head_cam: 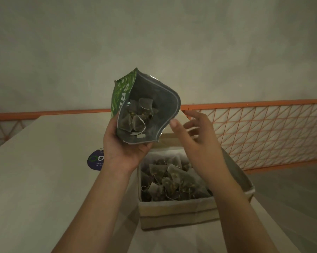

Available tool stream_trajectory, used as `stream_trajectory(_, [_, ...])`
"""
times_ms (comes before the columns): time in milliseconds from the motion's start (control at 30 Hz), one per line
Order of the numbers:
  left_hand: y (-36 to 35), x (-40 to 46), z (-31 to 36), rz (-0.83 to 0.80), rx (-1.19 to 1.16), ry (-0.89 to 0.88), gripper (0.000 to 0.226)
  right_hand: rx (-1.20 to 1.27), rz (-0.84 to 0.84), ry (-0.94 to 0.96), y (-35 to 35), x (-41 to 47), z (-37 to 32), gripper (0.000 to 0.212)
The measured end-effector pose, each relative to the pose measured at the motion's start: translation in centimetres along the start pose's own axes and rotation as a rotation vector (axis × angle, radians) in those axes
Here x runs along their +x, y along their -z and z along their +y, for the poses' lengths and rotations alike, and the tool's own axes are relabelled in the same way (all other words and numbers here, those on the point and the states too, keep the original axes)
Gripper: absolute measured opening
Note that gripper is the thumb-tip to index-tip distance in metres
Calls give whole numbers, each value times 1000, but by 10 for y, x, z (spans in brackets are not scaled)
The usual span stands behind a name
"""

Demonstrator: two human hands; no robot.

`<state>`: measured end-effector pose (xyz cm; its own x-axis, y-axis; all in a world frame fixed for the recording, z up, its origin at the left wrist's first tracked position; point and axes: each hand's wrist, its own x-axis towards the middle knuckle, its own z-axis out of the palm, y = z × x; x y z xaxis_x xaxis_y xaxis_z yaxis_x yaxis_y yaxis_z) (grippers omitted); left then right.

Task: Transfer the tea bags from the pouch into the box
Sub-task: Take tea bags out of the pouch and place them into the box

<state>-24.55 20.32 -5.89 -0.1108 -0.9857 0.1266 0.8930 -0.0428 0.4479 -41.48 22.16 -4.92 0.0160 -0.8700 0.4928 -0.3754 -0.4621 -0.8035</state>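
The left hand (pixel 124 145) grips the green foil pouch (pixel 145 108) from below, mouth tilted toward the loose-fingered, empty right hand (pixel 196 141), which would best pinch the remaining pyramid tea bags (pixel 137 115) by their strings before dropping them into the beige box (pixel 177 212) beneath.

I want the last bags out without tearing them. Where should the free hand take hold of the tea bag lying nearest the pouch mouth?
Probably by its paper tag or string, reaching in from the right hand side through the pouch mouth, which gapes toward the camera. The tag lies loose on the inner wall; the left hand steadies the pouch.
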Motion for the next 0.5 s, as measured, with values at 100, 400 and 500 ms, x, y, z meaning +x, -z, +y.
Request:
stream_trajectory(100, [1,-11,3,-34,18,7,61,54,-26,74,-21,9,-14,60])
stream_trajectory(400, [21,-69,41,119,102,31,70,110,101,304,-61,-7,-44,36])
stream_trajectory(500, [23,-93,59,287,61,59,59,14,32,384,-66,-12,-43,35])
